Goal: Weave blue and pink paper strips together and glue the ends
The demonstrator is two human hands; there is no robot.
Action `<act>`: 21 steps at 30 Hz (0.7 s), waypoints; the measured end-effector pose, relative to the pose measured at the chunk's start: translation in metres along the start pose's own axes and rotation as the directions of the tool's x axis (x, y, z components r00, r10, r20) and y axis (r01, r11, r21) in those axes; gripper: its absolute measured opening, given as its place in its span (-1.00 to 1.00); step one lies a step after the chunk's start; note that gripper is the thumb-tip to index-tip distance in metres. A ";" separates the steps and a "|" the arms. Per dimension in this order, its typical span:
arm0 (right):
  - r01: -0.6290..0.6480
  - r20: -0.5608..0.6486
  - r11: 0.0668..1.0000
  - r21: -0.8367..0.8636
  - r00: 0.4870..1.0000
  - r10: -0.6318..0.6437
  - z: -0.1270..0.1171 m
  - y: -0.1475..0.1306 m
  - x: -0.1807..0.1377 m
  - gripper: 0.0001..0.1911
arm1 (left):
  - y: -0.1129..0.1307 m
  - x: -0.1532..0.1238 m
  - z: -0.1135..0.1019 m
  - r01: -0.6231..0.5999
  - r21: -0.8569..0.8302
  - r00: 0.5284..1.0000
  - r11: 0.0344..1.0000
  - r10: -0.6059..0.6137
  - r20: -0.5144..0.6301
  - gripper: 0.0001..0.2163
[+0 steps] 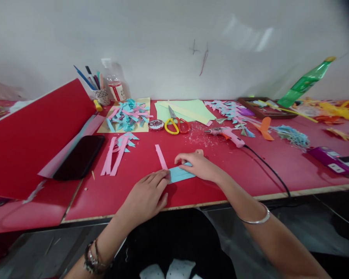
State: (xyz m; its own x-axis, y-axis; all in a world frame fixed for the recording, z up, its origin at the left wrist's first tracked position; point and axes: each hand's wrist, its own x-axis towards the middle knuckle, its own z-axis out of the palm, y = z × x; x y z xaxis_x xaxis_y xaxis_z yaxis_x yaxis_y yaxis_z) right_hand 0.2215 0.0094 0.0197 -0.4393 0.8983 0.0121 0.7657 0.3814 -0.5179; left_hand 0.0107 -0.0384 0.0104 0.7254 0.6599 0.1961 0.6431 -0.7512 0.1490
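Note:
A light blue paper strip lies on the red table near its front edge, with a pink paper strip crossing its left end. My left hand rests at the strips' junction, fingers together and pressing down on the paper. My right hand lies over the blue strip's right part, fingers curled and pressing it flat. Both hands touch the strips.
Yellow and red scissors, a pink glue gun with a black cord, and a small round tin lie behind. Piles of cut blue and pink paper, a black phone, red card, a pen cup and a green bottle surround them.

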 end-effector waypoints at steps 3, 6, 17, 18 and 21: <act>-0.032 -0.037 0.999 0.003 0.999 0.032 -0.004 0.007 -0.009 -0.85 | 0.000 0.001 -0.001 -0.002 0.009 1.000 1.000 0.002 0.011 -0.72; -0.095 -0.081 0.995 0.007 0.992 0.096 -0.007 0.015 -0.018 -0.84 | -0.001 0.001 -0.001 0.007 0.008 1.000 1.000 -0.007 0.021 -0.71; -0.284 -0.388 0.934 -0.218 0.903 0.184 -0.008 0.034 -0.040 -0.76 | 0.003 0.004 0.007 0.148 -0.061 0.984 0.987 -0.153 -0.087 -0.77; -0.306 -0.428 0.914 -0.268 0.887 0.171 -0.007 0.034 -0.042 -0.75 | 0.003 0.005 0.008 0.148 -0.060 0.982 0.987 -0.153 -0.106 -0.78; -0.367 -0.534 0.868 -0.334 0.833 0.147 -0.003 0.026 -0.049 -0.76 | 0.004 0.006 0.012 0.144 -0.041 0.978 0.989 -0.149 -0.147 -0.79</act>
State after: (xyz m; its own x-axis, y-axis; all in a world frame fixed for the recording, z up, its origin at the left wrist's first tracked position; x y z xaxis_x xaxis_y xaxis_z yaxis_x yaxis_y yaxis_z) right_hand 0.2642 -0.0238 0.0077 -0.0026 0.9205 0.3908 0.9829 0.0742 -0.1683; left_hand 0.0201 -0.0371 0.0000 0.5777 0.7544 0.3118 0.7302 -0.6483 0.2157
